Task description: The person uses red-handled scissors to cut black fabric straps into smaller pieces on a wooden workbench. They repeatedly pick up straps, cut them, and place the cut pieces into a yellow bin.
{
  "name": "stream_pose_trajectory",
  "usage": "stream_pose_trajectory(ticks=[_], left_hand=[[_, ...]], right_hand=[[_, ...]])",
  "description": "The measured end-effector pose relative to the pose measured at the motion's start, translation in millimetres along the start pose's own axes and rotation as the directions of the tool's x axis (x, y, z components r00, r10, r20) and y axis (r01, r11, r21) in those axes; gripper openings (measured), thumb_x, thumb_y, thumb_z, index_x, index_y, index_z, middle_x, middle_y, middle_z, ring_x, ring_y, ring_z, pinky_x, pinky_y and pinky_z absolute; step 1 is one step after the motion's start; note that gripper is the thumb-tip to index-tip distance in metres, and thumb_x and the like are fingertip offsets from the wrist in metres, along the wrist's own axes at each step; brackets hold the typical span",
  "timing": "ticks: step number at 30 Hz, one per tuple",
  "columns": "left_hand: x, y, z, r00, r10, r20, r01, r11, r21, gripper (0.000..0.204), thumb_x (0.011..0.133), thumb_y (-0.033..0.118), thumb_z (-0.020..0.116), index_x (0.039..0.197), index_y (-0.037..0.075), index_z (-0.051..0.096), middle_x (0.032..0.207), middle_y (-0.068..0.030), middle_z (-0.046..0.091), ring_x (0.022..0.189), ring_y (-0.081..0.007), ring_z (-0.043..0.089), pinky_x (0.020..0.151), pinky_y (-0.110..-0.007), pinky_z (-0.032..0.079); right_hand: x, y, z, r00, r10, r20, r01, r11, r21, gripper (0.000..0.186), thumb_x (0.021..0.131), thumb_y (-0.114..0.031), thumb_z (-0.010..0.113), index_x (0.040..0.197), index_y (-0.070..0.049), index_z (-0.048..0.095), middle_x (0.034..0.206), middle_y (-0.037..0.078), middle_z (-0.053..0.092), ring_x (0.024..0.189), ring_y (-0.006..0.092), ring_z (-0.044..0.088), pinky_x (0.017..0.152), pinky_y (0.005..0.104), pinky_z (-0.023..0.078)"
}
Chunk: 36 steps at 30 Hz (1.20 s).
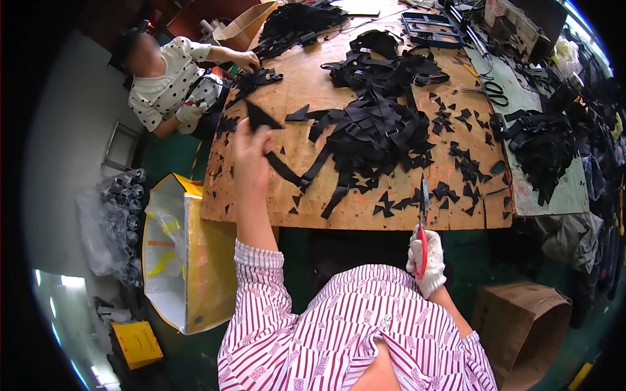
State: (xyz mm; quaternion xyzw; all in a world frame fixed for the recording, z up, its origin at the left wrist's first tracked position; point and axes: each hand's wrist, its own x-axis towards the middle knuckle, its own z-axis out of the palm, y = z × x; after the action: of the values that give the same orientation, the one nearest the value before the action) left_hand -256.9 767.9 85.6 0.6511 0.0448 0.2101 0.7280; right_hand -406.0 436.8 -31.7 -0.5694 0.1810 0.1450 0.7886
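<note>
My left hand [253, 150] is bare and raised over the left part of the table, fingers closed on a dark pointed piece of black webbing [262, 117]. In my right hand [428, 264], which wears a white knit glove, is a pair of scissors [422, 241] with red handles. Their blades point away from me over the table's near edge and look nearly closed. Between and beyond my hands lies a big tangled pile of black webbing strips [375, 127]. Small black triangular offcuts [443, 191] are scattered around it, mostly to the right.
The wooden table [293, 78] bears another black heap [300, 26] at the far left and a blue plastic tray [432, 29] at the back. A co-worker [173, 85] sits at left. A yellow-edged bin [189, 260] and a cardboard box [521, 326] flank me.
</note>
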Motion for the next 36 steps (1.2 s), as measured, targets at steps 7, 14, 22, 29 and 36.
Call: stream_pose_trajectory(ticks=[7, 14, 22, 29, 36], left_hand=[[51, -110, 72, 0.960, 0.077, 0.268, -0.233, 0.748, 0.621, 0.026, 0.070, 0.002, 0.059, 0.096, -0.002, 0.060, 0.082, -0.0106, 0.061, 0.080, -0.0169, 0.059, 0.076, -0.029, 0.047], [68, -171, 112, 0.936, 0.001, 0.351, -0.312, 0.459, 0.832, 0.037, 0.064, 0.003, 0.066, 0.101, 0.002, 0.063, 0.103, -0.0188, 0.059, 0.100, -0.0333, 0.056, 0.088, -0.037, 0.046], [85, -175, 94, 0.821, -0.115, 0.560, -0.491, 0.359, 0.794, 0.039, 0.065, -0.002, 0.061, 0.104, 0.001, 0.062, 0.102, -0.0206, 0.062, 0.099, -0.0336, 0.059, 0.089, -0.036, 0.046], [77, -163, 101, 0.831, -0.167, 0.531, -0.409, 0.465, 0.785, 0.034, 0.067, 0.001, 0.058, 0.101, 0.002, 0.063, 0.102, -0.0221, 0.062, 0.101, -0.0346, 0.058, 0.088, -0.038, 0.046], [78, -153, 73, 0.920, 0.190, 0.343, -0.392, 0.459, 0.797, 0.022, 0.068, 0.002, 0.058, 0.089, 0.000, 0.063, 0.082, -0.0253, 0.061, 0.082, -0.0391, 0.061, 0.073, -0.043, 0.049]], right_hand=[[-1, 1, -2, 1.000, 0.014, -0.022, -0.015, 1.000, -0.017, 0.027, 0.086, -0.018, 0.058, 0.104, -0.005, 0.043, 0.071, 0.002, 0.046, 0.049, 0.0080, 0.044, 0.038, 0.0205, 0.040], [3, -4, -5, 0.992, 0.069, -0.109, -0.073, 0.997, -0.037, 0.017, 0.084, -0.008, 0.053, 0.098, -0.005, 0.043, 0.065, 0.003, 0.046, 0.043, 0.0098, 0.043, 0.036, 0.0218, 0.039], [2, -3, 3, 0.998, 0.021, -0.065, -0.021, 1.000, -0.005, 0.020, 0.084, -0.007, 0.054, 0.100, -0.005, 0.042, 0.063, 0.003, 0.046, 0.041, 0.0103, 0.043, 0.037, 0.0222, 0.039], [-1, 1, 2, 0.999, -0.001, -0.037, 0.001, 1.000, -0.023, 0.021, 0.083, -0.005, 0.056, 0.098, -0.006, 0.042, 0.063, 0.003, 0.046, 0.040, 0.0106, 0.044, 0.036, 0.0225, 0.038], [-7, -4, 2, 0.998, 0.008, -0.068, -0.012, 0.998, -0.061, 0.020, 0.083, -0.005, 0.055, 0.097, -0.006, 0.042, 0.063, 0.002, 0.046, 0.040, 0.0101, 0.043, 0.036, 0.0223, 0.039]])
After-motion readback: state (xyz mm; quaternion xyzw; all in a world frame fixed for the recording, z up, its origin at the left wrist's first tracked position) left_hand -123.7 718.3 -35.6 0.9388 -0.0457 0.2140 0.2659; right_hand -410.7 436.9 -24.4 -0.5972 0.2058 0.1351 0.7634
